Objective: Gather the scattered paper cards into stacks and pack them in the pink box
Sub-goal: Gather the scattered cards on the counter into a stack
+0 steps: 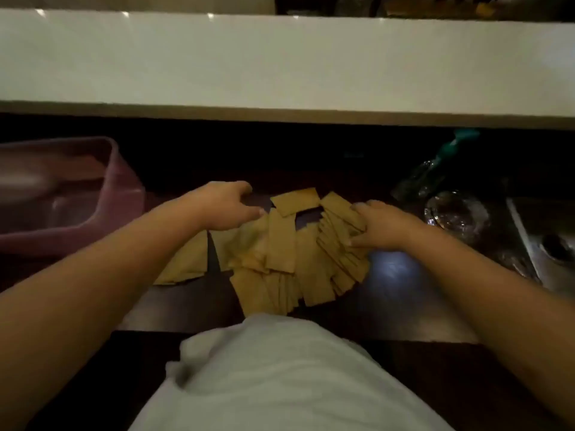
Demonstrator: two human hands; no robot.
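Nearest, tan rectangular paper cards (281,253) lie overlapped in a loose heap on the dark glossy table (389,309). The right hand (381,225) presses spread fingers onto the heap's 3 o'clock edge, gripping nothing; the left hand (222,205) rests at 10 o'clock, fingers curled, grasp unclear. The translucent pink plastic box (93,194) sits farther at 9 o'clock.

Tan cards (281,244), pink box (124,181), dark table (389,306)
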